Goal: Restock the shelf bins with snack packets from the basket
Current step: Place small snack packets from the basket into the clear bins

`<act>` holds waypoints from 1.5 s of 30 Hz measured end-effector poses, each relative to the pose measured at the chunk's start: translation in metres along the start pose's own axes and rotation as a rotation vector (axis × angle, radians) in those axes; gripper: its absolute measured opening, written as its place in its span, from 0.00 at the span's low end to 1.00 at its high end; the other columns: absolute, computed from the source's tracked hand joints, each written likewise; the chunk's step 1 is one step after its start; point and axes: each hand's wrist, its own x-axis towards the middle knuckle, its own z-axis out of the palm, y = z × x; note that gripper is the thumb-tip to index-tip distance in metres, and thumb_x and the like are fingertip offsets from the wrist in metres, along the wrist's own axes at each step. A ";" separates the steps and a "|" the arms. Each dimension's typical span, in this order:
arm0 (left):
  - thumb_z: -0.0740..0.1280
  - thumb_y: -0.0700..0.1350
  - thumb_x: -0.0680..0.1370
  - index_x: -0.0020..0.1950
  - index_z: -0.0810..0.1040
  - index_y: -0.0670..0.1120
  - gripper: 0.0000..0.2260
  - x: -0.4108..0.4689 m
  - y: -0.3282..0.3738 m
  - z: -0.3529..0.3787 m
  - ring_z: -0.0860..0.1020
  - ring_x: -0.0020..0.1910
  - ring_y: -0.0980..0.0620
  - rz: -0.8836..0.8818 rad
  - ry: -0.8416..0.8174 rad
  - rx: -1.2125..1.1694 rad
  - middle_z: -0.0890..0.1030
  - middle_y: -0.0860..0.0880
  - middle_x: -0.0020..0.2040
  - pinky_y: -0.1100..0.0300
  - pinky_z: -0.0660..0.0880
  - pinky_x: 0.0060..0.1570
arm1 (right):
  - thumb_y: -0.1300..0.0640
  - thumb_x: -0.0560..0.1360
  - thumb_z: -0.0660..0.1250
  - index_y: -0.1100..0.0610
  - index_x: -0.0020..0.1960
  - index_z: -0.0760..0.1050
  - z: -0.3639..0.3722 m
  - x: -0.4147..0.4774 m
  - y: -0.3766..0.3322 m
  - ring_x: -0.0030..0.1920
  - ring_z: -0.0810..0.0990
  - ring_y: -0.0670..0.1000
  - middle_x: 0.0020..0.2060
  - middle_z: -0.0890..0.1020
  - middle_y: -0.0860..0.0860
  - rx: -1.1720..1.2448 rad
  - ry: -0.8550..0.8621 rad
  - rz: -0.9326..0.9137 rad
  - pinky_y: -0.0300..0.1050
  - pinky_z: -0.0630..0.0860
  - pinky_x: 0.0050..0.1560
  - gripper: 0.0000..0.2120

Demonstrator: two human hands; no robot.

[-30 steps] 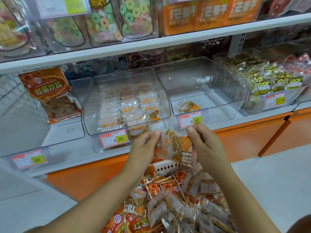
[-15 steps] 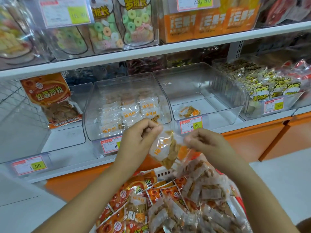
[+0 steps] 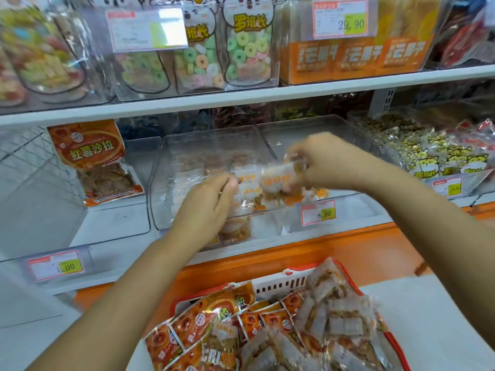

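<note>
Snack packet [image 3: 277, 180], clear film w/ orange print, hangs from the right hand [image 3: 329, 164]. Its fingers are clenched on the packet's top edge, pinching it, tho motion blur softens the detail. The packet sits just under those fingers, above the opening of the middle bin [image 3: 192, 145], not yet lying in it.

Left hand [image 3: 209, 207] is up at the bin's front wall, fingertips pointing at the packet's near edge. Can't tell whether they touch it or are released; too blurred.

Beyond both sets of fingers the bin holds rows of like packets, approx half full by the look. The next bin [image 3: 361, 210], under the right wrist, has a price tag in front and looks nearly bare, tho its contents are mostly hidden.

Well below the fingers, the basket [image 3: 284, 286] is piled w/ a heap of packets [image 3: 267, 333]: orange bags plus many small clear ones.

Judgement: restock is early-to-mid. One packet is about to go in, and most of the basket is left to shelve.

Far left of the left fingers, a big orange bag [image 3: 93, 159] stands in its own bin.
</note>
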 end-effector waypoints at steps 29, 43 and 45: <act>0.53 0.51 0.83 0.59 0.73 0.41 0.17 0.006 -0.042 0.011 0.74 0.56 0.46 -0.053 -0.283 0.556 0.76 0.44 0.57 0.56 0.70 0.50 | 0.68 0.76 0.61 0.62 0.61 0.73 0.106 0.096 -0.033 0.60 0.77 0.58 0.60 0.76 0.59 -0.352 -0.249 0.186 0.45 0.74 0.53 0.15; 0.56 0.51 0.82 0.53 0.79 0.42 0.17 0.012 -0.045 0.013 0.77 0.54 0.45 -0.075 -0.277 0.637 0.78 0.46 0.57 0.55 0.72 0.46 | 0.69 0.79 0.57 0.67 0.62 0.74 0.084 0.081 -0.036 0.49 0.77 0.55 0.51 0.78 0.59 0.160 -0.812 0.295 0.50 0.76 0.59 0.14; 0.56 0.52 0.82 0.54 0.79 0.43 0.16 0.012 -0.046 0.016 0.78 0.53 0.45 -0.105 -0.270 0.667 0.79 0.45 0.58 0.56 0.72 0.45 | 0.68 0.79 0.59 0.67 0.63 0.74 0.093 0.085 -0.037 0.49 0.77 0.55 0.49 0.77 0.58 0.221 -0.840 0.321 0.51 0.75 0.62 0.14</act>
